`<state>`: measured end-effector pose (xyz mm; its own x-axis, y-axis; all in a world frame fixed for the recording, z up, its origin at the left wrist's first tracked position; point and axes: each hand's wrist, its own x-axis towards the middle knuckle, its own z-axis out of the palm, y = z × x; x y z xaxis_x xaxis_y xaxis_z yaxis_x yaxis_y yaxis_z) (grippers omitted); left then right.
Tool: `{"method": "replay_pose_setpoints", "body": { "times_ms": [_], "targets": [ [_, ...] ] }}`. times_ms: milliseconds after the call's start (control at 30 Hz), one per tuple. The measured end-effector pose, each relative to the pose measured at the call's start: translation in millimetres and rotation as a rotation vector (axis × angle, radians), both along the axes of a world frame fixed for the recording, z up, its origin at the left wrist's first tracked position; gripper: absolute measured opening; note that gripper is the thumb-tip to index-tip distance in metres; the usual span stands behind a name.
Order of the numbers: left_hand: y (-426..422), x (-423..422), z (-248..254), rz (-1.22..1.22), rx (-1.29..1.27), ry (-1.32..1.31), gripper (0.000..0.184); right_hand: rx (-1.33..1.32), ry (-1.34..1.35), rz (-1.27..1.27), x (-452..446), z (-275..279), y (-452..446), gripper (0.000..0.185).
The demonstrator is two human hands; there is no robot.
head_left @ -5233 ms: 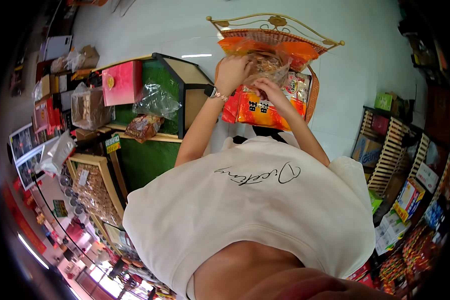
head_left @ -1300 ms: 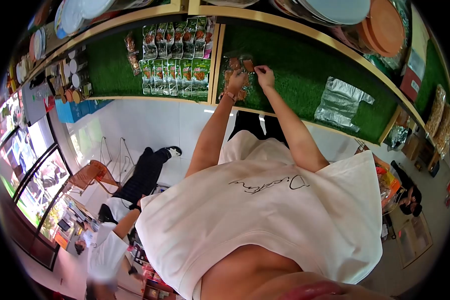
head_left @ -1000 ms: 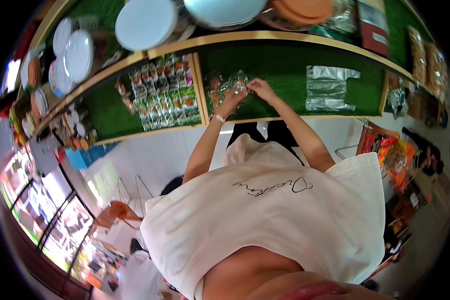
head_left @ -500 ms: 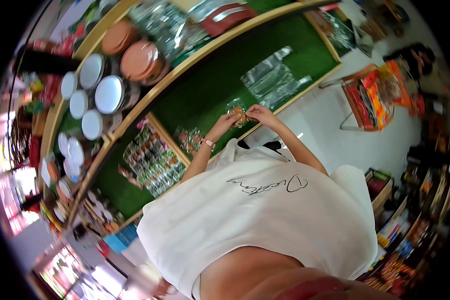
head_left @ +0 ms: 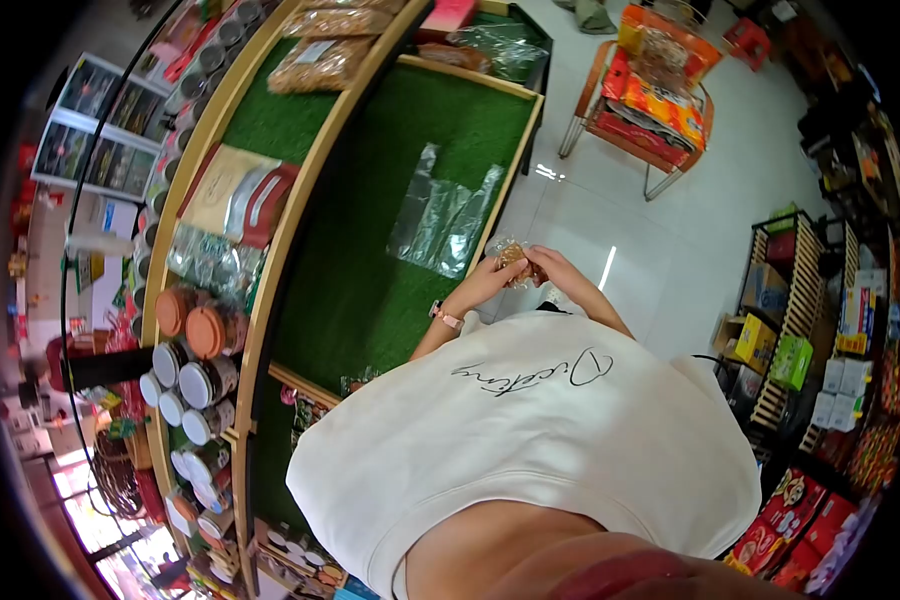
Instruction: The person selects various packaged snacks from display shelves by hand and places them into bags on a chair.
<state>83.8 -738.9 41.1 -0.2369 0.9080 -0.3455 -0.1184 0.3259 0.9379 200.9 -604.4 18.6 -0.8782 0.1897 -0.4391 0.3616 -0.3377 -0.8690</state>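
My left hand (head_left: 494, 278), with a watch at its wrist, pinches a small clear plastic packet (head_left: 511, 250) with brown contents; exactly what is inside cannot be made out. Against the packet's other side, the closed fingers of my right hand (head_left: 548, 266) grip its edge. Both hands are in front of my chest, by the near edge of the green-lined display shelf (head_left: 322, 325). A flat clear plastic bag (head_left: 438, 222) with handles lies on the green lining just beyond my left hand.
Jars with white lids (head_left: 202, 380) and orange-lidded jars (head_left: 206, 336) stand on the upper tier at left. A chair (head_left: 638, 145) loaded with bright packages is beyond the tiled floor. Slatted racks (head_left: 790, 290) hold boxes at right. A wooden rim (head_left: 510, 175) edges the display.
My view and body have turned rightward, so the display appears rotated and the hands sit farther right in view. The packet stays in my hands, now held beyond the shelf's edge.
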Motion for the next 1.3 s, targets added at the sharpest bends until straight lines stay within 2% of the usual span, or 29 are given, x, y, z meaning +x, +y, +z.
{"method": "replay_pose_setpoints", "body": {
  "times_ms": [267, 367, 400, 467, 567, 667, 800, 933, 1033, 1067, 1167, 1300],
  "targets": [
    [85.1, 49.0, -20.9, 0.071, -0.058, -0.107, 0.031, 0.097, -0.141, 0.077, 44.5, -12.5, 90.3, 0.038],
    [123.0, 64.1, -21.4, 0.042, -0.064, -0.096, 0.031, 0.101, -0.104, 0.102, 64.9, -15.9, 126.6, 0.04],
    [136.1, 62.9, -26.1, -0.03, -0.139, -0.132, 0.03, 0.161, -0.068, 0.04, 71.7, -17.5, 136.0, 0.042],
    [163.2, 72.0, -34.1, -0.019, -0.082, -0.118, 0.03, 0.276, 0.007, -0.082, 82.0, -21.5, 151.5, 0.047],
    [199.8, 82.2, -28.7, 0.05, -0.068, -0.074, 0.03, 0.26, 0.125, -0.254, 88.7, -34.4, 174.4, 0.045],
    [227.5, 85.5, -29.4, 0.071, -0.132, -0.148, 0.034, 0.366, 0.074, -0.313, 93.8, -18.4, 196.1, 0.045],
    [271.1, 79.5, -28.5, 0.033, -0.211, -0.185, 0.036, 0.322, 0.026, -0.495, 89.7, -42.9, 210.8, 0.045],
    [323.9, 68.5, -61.9, -0.103, -0.164, -0.106, 0.04, 0.276, -0.038, -0.568, 90.5, -60.9, 249.8, 0.045],
    [375.7, 52.9, -73.4, -0.234, -0.162, -0.054, 0.041, 0.238, -0.068, -0.575, 85.5, -53.9, 298.0, 0.046],
    [397.8, 47.6, -63.1, -0.273, -0.165, -0.036, 0.04, 0.23, -0.036, -0.604, 81.7, -72.7, 315.9, 0.046],
    [466.1, 30.8, -68.8, -0.31, -0.1, 0.002, 0.04, 0.282, -0.06, -0.65, 66.0, -54.2, 373.5, 0.046],
    [546.4, 0.4, -45.1, -0.319, 0.009, 0.032, 0.035, 0.291, -0.03, -0.685, 33.2, -39.9, 457.7, 0.046]
  ]
}}
